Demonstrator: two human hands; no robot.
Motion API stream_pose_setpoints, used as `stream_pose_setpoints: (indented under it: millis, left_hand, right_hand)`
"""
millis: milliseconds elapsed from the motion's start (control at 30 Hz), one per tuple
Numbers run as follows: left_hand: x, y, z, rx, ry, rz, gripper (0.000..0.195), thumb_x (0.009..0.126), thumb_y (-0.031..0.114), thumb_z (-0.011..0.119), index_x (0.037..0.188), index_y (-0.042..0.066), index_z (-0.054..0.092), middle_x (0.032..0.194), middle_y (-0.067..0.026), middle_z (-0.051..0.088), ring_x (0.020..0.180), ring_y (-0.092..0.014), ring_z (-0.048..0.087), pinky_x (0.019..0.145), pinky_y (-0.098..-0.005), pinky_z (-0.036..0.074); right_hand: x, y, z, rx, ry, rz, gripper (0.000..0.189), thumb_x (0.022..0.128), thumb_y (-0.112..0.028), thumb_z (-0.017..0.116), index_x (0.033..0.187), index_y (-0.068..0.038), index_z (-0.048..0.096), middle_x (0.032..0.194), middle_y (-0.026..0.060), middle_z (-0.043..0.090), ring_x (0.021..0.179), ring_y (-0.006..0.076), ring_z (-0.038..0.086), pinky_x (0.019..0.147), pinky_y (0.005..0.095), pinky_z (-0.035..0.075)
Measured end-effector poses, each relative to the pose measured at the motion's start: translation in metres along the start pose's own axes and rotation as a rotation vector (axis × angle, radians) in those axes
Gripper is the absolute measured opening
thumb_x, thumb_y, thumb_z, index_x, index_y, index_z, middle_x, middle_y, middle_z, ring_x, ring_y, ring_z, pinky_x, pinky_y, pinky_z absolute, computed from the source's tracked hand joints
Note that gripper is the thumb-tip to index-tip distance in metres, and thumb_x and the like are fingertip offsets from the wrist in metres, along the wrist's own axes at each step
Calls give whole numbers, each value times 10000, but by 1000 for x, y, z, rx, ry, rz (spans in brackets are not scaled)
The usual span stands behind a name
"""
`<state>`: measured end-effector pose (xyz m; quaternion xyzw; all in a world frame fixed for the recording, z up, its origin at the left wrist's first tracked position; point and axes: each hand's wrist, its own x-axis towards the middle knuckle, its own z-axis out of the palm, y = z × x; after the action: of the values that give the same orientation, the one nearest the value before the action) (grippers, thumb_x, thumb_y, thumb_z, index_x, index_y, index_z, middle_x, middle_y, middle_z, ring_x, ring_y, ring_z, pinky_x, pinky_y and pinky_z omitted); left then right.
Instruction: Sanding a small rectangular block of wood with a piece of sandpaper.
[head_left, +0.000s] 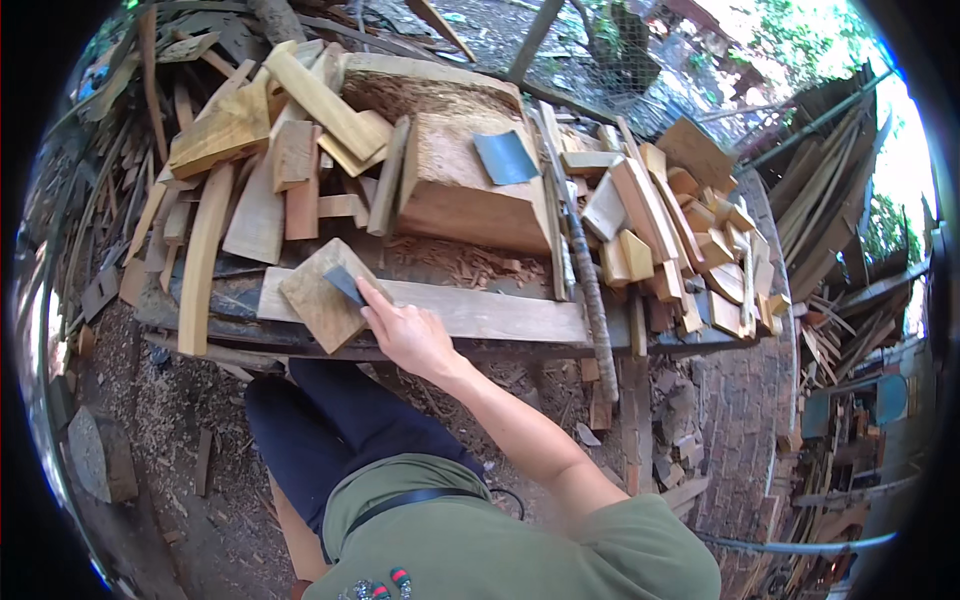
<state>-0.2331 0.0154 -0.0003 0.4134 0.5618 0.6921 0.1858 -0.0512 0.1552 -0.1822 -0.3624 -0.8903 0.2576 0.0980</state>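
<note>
My right hand reaches across the front of the workbench. Its fingertips press a small dark piece of sandpaper flat against a square wooden board. That board lies turned at an angle over the left part of a long pale plank, and its near corner reaches the bench's front edge. My left hand is out of view. Behind the plank, a larger blue-grey sheet of sandpaper rests, slightly curled, on a big wooden block.
Wood shavings lie between block and plank. Offcuts are heaped on the left and right of the bench. A thin rough stick sticks out past the front edge. A stone-like block sits on the ground at left.
</note>
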Motion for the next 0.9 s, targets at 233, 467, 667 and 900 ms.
stream_pose_setpoints:
  millis: [233,467,667,900]
  left_hand:
    - [-18,13,-32,146,111,-75,367,938,93,510,1283,-31,534,1157,-154,625,1025,-195,631,837,-281,526]
    - [-15,28,-56,272,254,-51,378,939,90,516,1293,-42,522,1165,-154,624,1024,-194,636,827,-274,531]
    - [-61,66,-89,451,341,-226,387,940,87,522,1301,-52,512,1172,-155,623,1023,-193,640,818,-269,535]
    - [-81,90,-97,517,487,-274,399,941,83,528,1311,-64,500,1180,-156,622,1021,-192,644,808,-262,541]
  right_hand:
    - [6,-4,-12,-24,-5,34,454,995,-317,437,1441,-243,391,806,256,661,746,471,629,678,569,495]
    - [-1,1,1,34,4,6,472,984,-322,458,1446,-260,388,729,279,640,707,486,627,665,589,496]
    - [7,10,-7,98,57,-12,465,996,-315,441,1452,-256,380,779,267,656,758,462,641,706,562,497]
    - [9,10,-14,70,39,-9,460,999,-303,447,1452,-238,391,819,255,669,782,462,640,712,544,497]
